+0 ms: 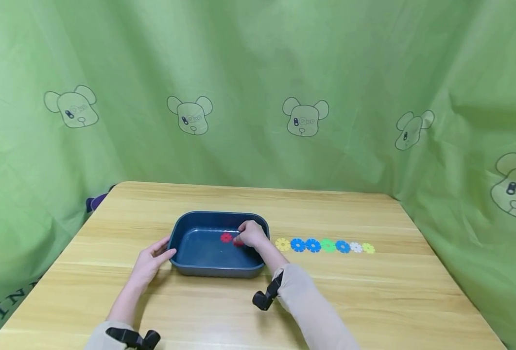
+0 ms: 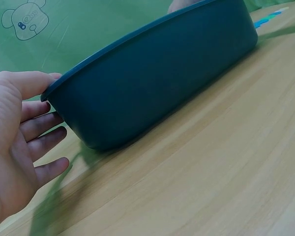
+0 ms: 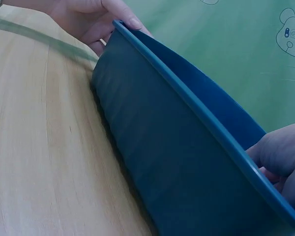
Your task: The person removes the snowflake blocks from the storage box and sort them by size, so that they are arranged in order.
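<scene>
A dark blue rectangular plastic basin (image 1: 205, 272) stands on the wooden table. My left hand (image 1: 149, 262) holds its left end, thumb over the rim and fingers along the outer wall; the left wrist view shows these fingers (image 2: 44, 142) spread beneath the rim. Inside the basin lies one red flower-shaped disc (image 1: 226, 237). My right hand (image 1: 252, 234) reaches over the right rim with curled fingers, its fingertips at a second red flower-shaped disc (image 1: 238, 243), which they seem to pinch. In the right wrist view, the basin's wall hides these fingertips.
Right of the basin, several flower-shaped discs form a row: a pale yellow disc (image 1: 283, 244), blue discs (image 1: 298, 245), a green disc (image 1: 328, 245), a white disc (image 1: 356, 247) and a yellow-green disc (image 1: 369, 248). A green curtain (image 1: 249, 160) hangs behind the table (image 1: 223, 316).
</scene>
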`<act>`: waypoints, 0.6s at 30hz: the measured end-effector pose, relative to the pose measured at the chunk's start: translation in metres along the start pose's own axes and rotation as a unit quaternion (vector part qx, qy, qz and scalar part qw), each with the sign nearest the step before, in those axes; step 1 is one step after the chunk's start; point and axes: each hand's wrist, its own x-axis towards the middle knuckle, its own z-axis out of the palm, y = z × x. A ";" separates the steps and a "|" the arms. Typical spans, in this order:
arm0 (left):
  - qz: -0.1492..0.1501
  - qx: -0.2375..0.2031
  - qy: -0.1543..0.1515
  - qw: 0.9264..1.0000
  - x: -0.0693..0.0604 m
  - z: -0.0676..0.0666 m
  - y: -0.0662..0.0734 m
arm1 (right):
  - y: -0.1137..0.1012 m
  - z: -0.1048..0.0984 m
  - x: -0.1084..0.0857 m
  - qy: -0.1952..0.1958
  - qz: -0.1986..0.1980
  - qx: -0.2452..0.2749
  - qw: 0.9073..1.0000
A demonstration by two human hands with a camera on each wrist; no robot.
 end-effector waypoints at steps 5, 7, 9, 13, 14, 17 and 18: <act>-0.003 0.002 0.000 1.000 -0.001 0.000 0.002 | 0.001 0.001 0.001 -0.019 -0.002 -0.034 0.999; -0.003 0.001 0.001 1.000 -0.001 0.000 0.003 | 0.001 0.001 0.001 -0.024 -0.010 -0.056 0.998; -0.002 0.002 0.001 1.000 0.000 0.000 0.002 | 0.000 0.000 0.001 -0.029 -0.017 -0.076 0.997; 0.000 0.001 0.000 1.000 0.001 0.000 0.001 | 0.000 0.002 0.000 -0.035 -0.028 -0.096 0.994; 0.001 0.002 0.000 1.000 0.001 0.000 0.001 | 0.000 0.002 0.000 -0.036 -0.029 -0.098 0.994; 0.002 0.001 0.000 1.000 0.000 0.000 0.001 | 0.001 0.003 -0.001 -0.037 -0.034 -0.096 0.994; 0.001 0.000 0.001 1.000 0.000 0.000 0.001 | 0.002 0.004 -0.001 -0.037 -0.036 -0.093 0.994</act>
